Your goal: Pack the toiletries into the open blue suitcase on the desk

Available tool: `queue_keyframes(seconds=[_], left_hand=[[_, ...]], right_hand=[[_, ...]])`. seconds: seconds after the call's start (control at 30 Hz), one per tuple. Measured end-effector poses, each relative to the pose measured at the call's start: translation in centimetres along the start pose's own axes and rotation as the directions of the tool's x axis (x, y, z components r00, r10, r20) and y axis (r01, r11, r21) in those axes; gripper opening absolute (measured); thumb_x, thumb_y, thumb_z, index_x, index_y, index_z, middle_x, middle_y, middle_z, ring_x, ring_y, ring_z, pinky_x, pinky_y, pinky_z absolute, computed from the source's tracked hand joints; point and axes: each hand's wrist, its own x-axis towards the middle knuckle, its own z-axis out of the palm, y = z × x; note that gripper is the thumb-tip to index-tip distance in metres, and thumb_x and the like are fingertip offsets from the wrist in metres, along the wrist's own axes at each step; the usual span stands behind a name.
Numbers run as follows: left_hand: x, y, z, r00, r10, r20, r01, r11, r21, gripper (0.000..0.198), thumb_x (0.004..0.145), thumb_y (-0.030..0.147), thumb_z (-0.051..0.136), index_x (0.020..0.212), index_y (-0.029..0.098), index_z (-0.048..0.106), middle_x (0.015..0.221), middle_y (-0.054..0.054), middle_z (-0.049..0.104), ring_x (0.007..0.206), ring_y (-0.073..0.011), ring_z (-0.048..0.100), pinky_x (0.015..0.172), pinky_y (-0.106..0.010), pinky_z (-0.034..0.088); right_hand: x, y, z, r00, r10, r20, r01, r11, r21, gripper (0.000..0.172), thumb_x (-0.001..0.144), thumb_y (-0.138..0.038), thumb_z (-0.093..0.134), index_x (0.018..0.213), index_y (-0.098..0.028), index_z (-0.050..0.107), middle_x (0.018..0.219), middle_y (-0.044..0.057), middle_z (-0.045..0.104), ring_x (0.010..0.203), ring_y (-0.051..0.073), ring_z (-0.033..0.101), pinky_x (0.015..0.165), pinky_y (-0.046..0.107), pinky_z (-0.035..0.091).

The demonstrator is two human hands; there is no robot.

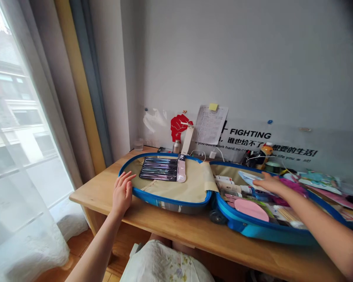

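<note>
Head view: open suitcase (176, 200) on bench (91, 190), centre to right of frame. Left hand (123, 194) at its left rim, grip wide; right hand (267, 183) at white-blue packet (246, 177), mid-right, cannot tell grip.

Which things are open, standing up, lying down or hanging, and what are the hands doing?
Suitcase, open, both halves spread
Left hand, open, at the suitcase's rim
Right hand, at the blue-and-white packet; grip unclear
Dark tool pouch, lying in the left half
Pink oval item, lying in the right half
Silver bottle, upright
Written sheet, hanging, tilted
Sheer curtain, hanging
</note>
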Motion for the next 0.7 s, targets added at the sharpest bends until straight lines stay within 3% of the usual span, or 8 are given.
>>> queue_keyframes(seconds=[0.1,0.2,0.33,0.5,0.57,0.7], left_hand=[[0.0,0.0,0.0,1.000,-0.002,-0.011,0.002,1.000,-0.006,0.044,0.098,0.038,0.029,0.112,0.021,0.067,0.125,-0.009,0.064,0.130,-0.0248,0.047,0.112,-0.047,0.036],[0.0,0.0,0.1,1.000,-0.001,-0.018,0.001,1.000,-0.010,0.044,0.099,0.038,0.029,0.112,0.021,0.067,0.125,-0.009,0.064,0.130,-0.0251,0.047,0.112,-0.047,0.036],[0.0,-0.1,0.1,1.000,0.004,-0.018,-0.004,1.000,-0.017,0.044,0.099,0.039,0.028,0.117,0.021,0.064,0.127,-0.009,0.063,0.130,-0.0245,0.048,0.113,-0.047,0.035],[-0.1,-0.6,0.4,1.000,0.006,-0.029,-0.006,1.000,-0.017,0.048,0.100,0.042,0.028,0.133,0.020,0.054,0.132,-0.010,0.060,0.130,-0.0235,0.048,0.113,-0.046,0.035],[-0.3,-0.8,0.5,0.999,-0.005,-0.034,0.004,1.000,-0.017,0.051,0.100,0.044,0.027,0.138,0.020,0.050,0.133,-0.011,0.059,0.130,-0.0236,0.048,0.112,-0.045,0.035],[-0.5,-1.1,0.7,0.999,-0.005,-0.037,0.003,1.000,-0.029,0.057,0.100,0.050,0.023,0.142,0.019,0.045,0.137,-0.013,0.056,0.131,-0.0241,0.047,0.112,-0.046,0.035]], right_hand=[[0.0,-1.5,-1.5,0.994,-0.103,-0.039,0.101,0.994,-0.044,0.075,0.078,-0.043,0.059,0.146,-0.016,0.039,0.138,0.027,0.048,0.123,0.038,0.055,0.097,0.042,0.046],[-1.0,-5.6,-2.8,0.923,-0.374,-0.089,0.376,0.927,-0.002,0.073,0.080,-0.041,0.059,0.146,-0.017,0.039,0.145,0.021,0.041,0.132,0.034,0.047,0.109,0.041,0.038],[-4.4,-14.2,-2.9,0.723,-0.689,0.048,0.670,0.717,0.195,0.062,0.078,-0.038,0.062,0.135,-0.016,0.054,0.144,0.016,0.043,0.133,0.027,0.046,0.115,0.035,0.031],[-9.4,-24.4,0.0,0.417,-0.890,0.185,0.824,0.456,0.335,0.065,0.071,-0.039,0.069,0.132,-0.022,0.058,0.147,0.012,0.043,0.134,0.032,0.044,0.114,0.042,0.033],[-10.9,-27.3,1.4,0.337,-0.917,0.212,0.834,0.395,0.384,0.066,0.071,-0.039,0.069,0.134,-0.023,0.057,0.147,0.012,0.043,0.135,0.032,0.043,0.115,0.043,0.032],[-13.0,-31.4,3.6,0.230,-0.940,0.253,0.803,0.331,0.496,0.067,0.072,-0.037,0.069,0.136,-0.020,0.056,0.145,0.013,0.045,0.134,0.030,0.044,0.114,0.041,0.032]])
